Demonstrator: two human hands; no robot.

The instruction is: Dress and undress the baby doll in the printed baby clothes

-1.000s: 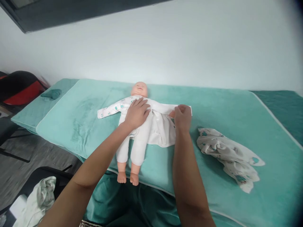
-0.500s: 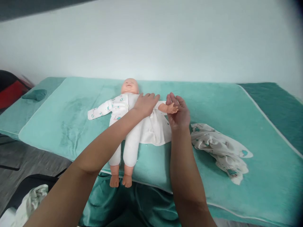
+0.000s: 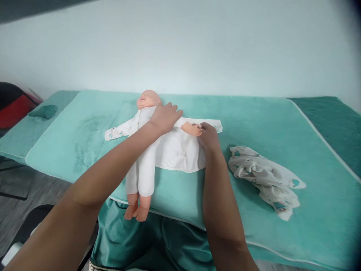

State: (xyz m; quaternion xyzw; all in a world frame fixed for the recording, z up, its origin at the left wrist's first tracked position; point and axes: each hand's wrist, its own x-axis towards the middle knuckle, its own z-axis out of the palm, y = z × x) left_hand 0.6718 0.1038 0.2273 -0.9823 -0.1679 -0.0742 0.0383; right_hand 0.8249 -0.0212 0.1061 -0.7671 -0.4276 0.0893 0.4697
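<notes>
A baby doll (image 3: 146,165) in white underclothes lies on its back on the bed, tilted toward the left. One of its arms wears the sleeve of a white printed shirt (image 3: 183,160), which spreads out beneath its body. My left hand (image 3: 166,117) is wrapped over the doll's shoulder, its thumb hidden. Fingers curled, my right hand (image 3: 209,136) is at the doll's bare hand (image 3: 194,130), over the shirt. What those fingers pinch is hidden. The shirt's other sleeve (image 3: 216,123) lies flat just beyond my right hand.
A crumpled white printed garment (image 3: 262,171) lies on the green bed cover (image 3: 296,150), right of my right forearm. A white wall (image 3: 180,49) rises behind the bed. At the far left stands a black and red chair (image 3: 14,107). A small green cushion (image 3: 43,112) lies nearby.
The doll has shifted left and turned partly onto its side, with its head turned left. My right hand has gone from open, palm up, to curled. More of the shirt and its sleeve shows.
</notes>
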